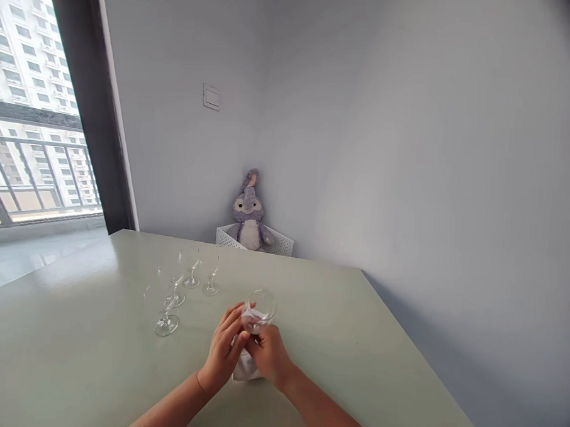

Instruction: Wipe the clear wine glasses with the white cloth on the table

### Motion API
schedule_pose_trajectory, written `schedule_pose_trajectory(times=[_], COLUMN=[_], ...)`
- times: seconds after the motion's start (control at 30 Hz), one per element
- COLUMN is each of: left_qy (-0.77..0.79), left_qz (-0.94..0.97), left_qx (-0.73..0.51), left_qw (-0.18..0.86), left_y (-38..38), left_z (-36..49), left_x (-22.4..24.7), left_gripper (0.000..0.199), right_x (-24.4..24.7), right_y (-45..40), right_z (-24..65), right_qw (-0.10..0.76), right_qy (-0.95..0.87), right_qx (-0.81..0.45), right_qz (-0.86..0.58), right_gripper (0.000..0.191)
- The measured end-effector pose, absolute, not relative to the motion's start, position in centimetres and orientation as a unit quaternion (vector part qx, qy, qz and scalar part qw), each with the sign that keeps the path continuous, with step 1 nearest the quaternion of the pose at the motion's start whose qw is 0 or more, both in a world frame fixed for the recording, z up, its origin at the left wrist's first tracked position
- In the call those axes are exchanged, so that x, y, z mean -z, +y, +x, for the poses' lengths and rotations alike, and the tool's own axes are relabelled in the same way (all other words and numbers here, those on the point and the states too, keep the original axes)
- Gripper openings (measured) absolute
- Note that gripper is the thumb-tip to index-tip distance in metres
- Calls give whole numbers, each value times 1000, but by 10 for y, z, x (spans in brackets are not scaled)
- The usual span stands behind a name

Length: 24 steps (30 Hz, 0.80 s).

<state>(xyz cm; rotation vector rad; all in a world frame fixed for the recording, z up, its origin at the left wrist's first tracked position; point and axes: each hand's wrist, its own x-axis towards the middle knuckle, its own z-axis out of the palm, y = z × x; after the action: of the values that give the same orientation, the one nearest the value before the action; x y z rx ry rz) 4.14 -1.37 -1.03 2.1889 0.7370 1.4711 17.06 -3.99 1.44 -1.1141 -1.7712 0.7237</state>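
Both forearms reach in from the near side of the counter point(336, 341), the left one slanting up to the right and the right one up to the left, so that the hands meet over its middle part, between the far edge and the near side. The left hand point(223, 349) lies along the left side of the held glass point(260, 312), back of the hand up, its fingers loosely extended and slightly bent against the bowl, its thumb angled in toward the stem. The right hand point(270, 354) is curled, knuckles raised and wrist bent inward, pinching the glass low down, just below the bowl; whether its fingertips grip bare stem or cloth is hidden. The bowl tilts with its open rim up and away. A white cloth point(247, 368) hangs or lies beneath the hands, and something whitish shows through the bowl. To the left of the hands, toward the far left corner, four clear stemmed glasses point(167, 325) stand upright in a loose group. Past the far edge, a purple plush toy point(249, 221) sits in a white perforated basket point(281, 243) by the wall point(410, 150).
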Motion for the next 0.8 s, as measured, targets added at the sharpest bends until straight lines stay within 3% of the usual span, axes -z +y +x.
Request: schedule_pose_trajectory(times=[0.13, 0.2, 0.37, 0.57, 0.8], left_qy=[370, 439, 526, 545, 552], left_qz=[727, 672, 559, 512, 504], left_qx=[-534, -539, -548, -565, -564], left_qw=[222, 255, 333, 349, 352], left_y=[-1, 6, 19, 34, 36], left_z=[35, 34, 36, 35, 33], left_x=[14, 19, 32, 42, 40], left_gripper=[32, 31, 33, 32, 30], right_x=[-9, -3, 14, 28, 38], right_y=[-13, 4, 26, 26, 30], right_z=[219, 258, 353, 403, 411], right_qw=[453, 376, 296, 233, 227], right_qy=[-646, -598, -504, -439, -429], right_qx=[-251, -152, -92, -87, -91], right_qz=[-561, -691, -806, -863, -869], right_gripper=[27, 26, 25, 26, 27])
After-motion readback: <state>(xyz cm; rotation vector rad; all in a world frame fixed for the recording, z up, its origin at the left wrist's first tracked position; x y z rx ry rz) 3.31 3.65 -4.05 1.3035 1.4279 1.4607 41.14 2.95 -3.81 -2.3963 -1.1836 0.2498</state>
